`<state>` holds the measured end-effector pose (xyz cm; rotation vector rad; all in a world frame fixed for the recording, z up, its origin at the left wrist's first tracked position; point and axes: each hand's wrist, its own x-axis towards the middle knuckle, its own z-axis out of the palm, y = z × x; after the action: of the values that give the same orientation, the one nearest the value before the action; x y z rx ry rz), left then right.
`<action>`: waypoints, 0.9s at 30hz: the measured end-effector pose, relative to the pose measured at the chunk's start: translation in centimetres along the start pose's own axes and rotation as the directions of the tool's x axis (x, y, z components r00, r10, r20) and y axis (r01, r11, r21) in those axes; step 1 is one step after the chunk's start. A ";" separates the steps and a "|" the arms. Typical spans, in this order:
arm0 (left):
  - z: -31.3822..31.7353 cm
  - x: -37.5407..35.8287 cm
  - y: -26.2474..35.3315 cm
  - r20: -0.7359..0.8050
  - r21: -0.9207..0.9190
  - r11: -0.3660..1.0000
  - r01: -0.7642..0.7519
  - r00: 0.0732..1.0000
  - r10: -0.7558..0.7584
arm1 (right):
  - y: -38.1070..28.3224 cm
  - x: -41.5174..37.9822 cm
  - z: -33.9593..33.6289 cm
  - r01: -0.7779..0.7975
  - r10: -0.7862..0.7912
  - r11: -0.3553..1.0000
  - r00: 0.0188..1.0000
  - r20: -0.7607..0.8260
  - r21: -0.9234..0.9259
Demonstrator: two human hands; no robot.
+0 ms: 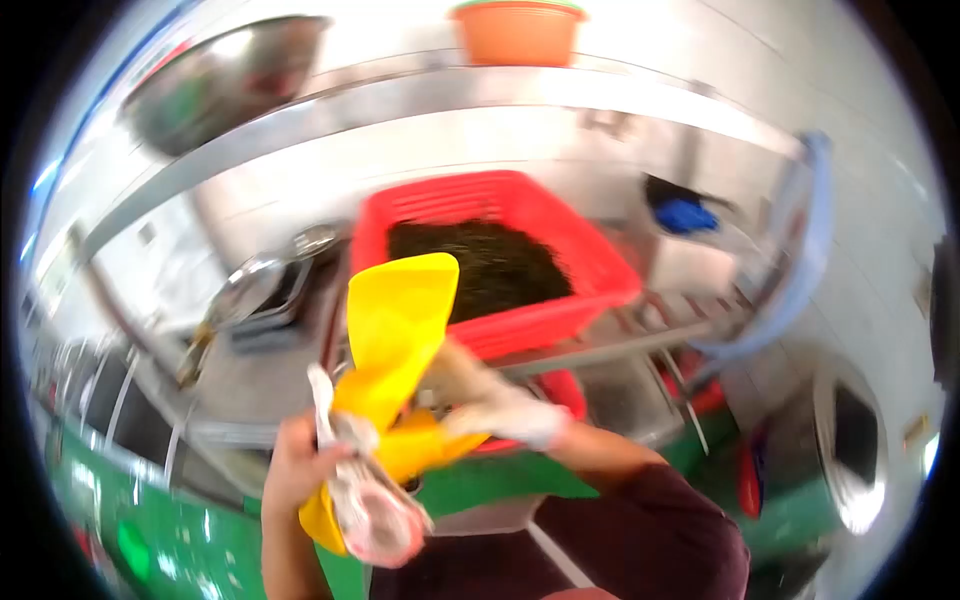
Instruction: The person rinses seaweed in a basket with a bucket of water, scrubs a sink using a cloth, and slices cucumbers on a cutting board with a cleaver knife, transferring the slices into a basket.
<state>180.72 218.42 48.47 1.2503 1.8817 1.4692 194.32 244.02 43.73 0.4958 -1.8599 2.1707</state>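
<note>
My left hand (298,462), bare, is closed with its thumb on a crumpled white glove (362,505) that has a pinkish end. Yellow rubber gloves (400,315) lie against it, one wide cuff standing up and another yellow part hanging below. My right hand (505,405) wears a white glove and reaches in from the right. Its fingers, smeared by motion, seem closed on the lower yellow part. Behind the gloves, a red plastic basket (590,275) holds a dark green, leafy-looking mass (480,265).
Metal pans or lids (250,290) lie on the steel counter at left. On the shelf above are a large steel bowl (225,85) and an orange tub (518,35). A pale container (690,262) with something blue stands right. A large round metal vessel (850,440) stands lower right.
</note>
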 end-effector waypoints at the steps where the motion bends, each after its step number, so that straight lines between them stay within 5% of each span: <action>1: 0.8 0.7 0.1 0.126 -0.027 0.999 -0.033 0.991 0.036 | -0.3 0.3 1.4 0.024 -0.025 1.000 0.997 0.077 0.011; 4: 4.2 2.0 1.5 0.247 -0.045 0.975 -0.216 0.944 0.221 | 5.3 0.5 -1.2 -0.038 0.025 0.983 0.997 0.071 0.179; 6: 5.1 2.4 2.0 0.302 0.030 0.975 -0.221 0.932 0.202 | 0.8 -0.2 0.0 0.304 -0.302 0.934 0.952 0.041 -0.189; 8: 5.6 3.6 0.9 0.288 0.086 0.951 -0.296 0.922 0.261 | -3.0 -0.6 0.9 0.555 -0.574 0.649 0.806 0.143 -0.520; 9: 6.1 3.9 0.7 0.269 0.081 0.953 -0.293 0.927 0.262 | -3.8 -1.4 1.3 0.558 -0.628 0.646 0.777 0.054 -0.521; 11: 6.9 4.6 0.6 0.224 0.070 0.956 -0.286 0.938 0.265 | -8.0 -3.5 1.9 0.236 -0.567 0.207 0.820 0.080 -0.950; 12: 7.4 4.9 0.0 0.163 0.093 0.922 -0.376 0.919 0.358 | -8.6 -4.4 2.0 0.304 -0.600 0.647 0.769 -0.221 -0.700; 13: 7.4 5.5 -0.9 0.136 0.033 0.942 -0.335 0.935 0.328 | -9.0 -5.2 2.0 0.389 -0.465 0.885 0.735 -0.493 -0.255; 14: 7.2 6.4 -2.0 0.107 -0.034 0.954 -0.298 0.948 0.300 | -11.2 -5.6 1.6 0.404 -0.547 0.836 0.651 -0.526 -0.371; 16: 7.3 7.1 -2.6 0.062 -0.282 0.941 -0.187 0.975 0.212 | -17.4 -5.5 -0.9 0.236 -0.827 0.502 0.415 -0.380 -0.832; 19: 7.4 7.5 -1.9 0.144 -0.453 0.889 -0.069 0.978 0.149 | -29.2 -2.9 -7.6 -0.087 -0.955 0.128 0.256 -0.147 -0.988; 21: 7.8 7.6 -1.6 0.116 -0.438 0.896 -0.069 0.984 0.132 | -35.5 0.0 -13.4 -0.324 -0.925 0.066 0.335 -0.179 -0.944; 24: 7.9 7.5 -1.1 0.057 -0.433 0.899 -0.070 0.993 0.104 | -37.6 2.7 -21.1 -0.746 -0.653 -0.040 0.523 -0.548 -0.664; 25: 7.5 7.4 -1.3 0.030 -0.437 0.896 -0.082 0.994 0.106 | -37.1 3.0 -23.1 -0.821 -0.515 -0.189 0.550 -0.657 -0.539; 27: 6.7 7.1 -1.3 -0.036 -0.462 0.882 -0.097 0.995 0.090 | -37.9 3.2 -24.6 -0.791 -0.524 -0.376 0.611 -0.593 -0.483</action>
<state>182.00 227.95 46.25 1.1065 1.3682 1.8429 203.92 274.28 76.07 -1.1694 -2.1841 -0.3716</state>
